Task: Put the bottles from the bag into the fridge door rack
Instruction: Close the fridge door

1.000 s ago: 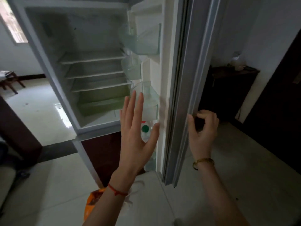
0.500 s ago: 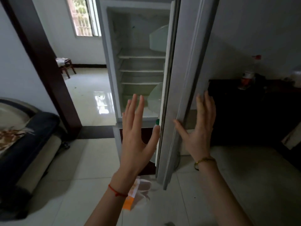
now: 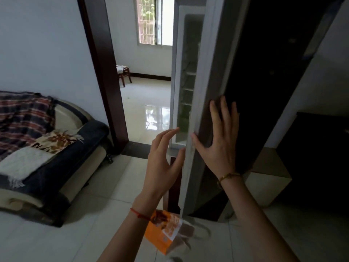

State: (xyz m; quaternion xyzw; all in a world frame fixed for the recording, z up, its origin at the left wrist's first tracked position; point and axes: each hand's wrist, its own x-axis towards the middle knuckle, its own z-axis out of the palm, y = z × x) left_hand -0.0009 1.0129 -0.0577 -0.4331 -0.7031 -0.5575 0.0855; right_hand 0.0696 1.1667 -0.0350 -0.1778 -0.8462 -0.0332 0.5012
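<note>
The fridge door [image 3: 203, 103] stands nearly shut, leaving a narrow gap through which a few shelves of the fridge interior [image 3: 186, 87] show. My right hand [image 3: 217, 144] lies flat against the door's dark outer face, fingers spread. My left hand [image 3: 163, 163] hovers open beside the door's edge, holding nothing. An orange and white bag [image 3: 166, 231] lies on the floor below my left wrist. The door rack and the bottles are hidden behind the door.
A sofa [image 3: 47, 154] with a plaid blanket stands at the left. A dark door frame [image 3: 105, 76] opens onto a bright room with a small stool [image 3: 123, 72] and a window. Dark furniture [image 3: 319, 157] fills the right side. Pale floor tiles surround the bag.
The fridge door has swung much further shut, hiding the rack and bottles. My right hand went from gripping the door's edge to lying flat on its outer face. The view turned left.
</note>
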